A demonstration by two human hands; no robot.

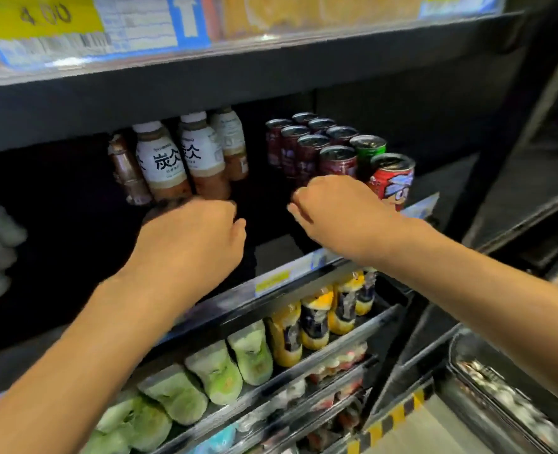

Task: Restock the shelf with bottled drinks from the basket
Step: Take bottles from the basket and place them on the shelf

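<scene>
A dark chiller shelf (271, 253) runs under a strip of price tags. White-capped bottles (163, 158) stand at its back left, with cans (307, 149) well apart to their right. The left hand (189, 234) is curled at the front bottle's foot; I cannot tell whether it grips. The right hand (333, 211) is clenched before the cans, seemingly empty. I judge the full plastic bottles weighty, stiff, probably cold and slick, and best taken round the labelled waist.

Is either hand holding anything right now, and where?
Cannot tell. Left hand curls by the white-label bottles, grip hidden; right hand curls before the dark cans, apparently empty.
</scene>
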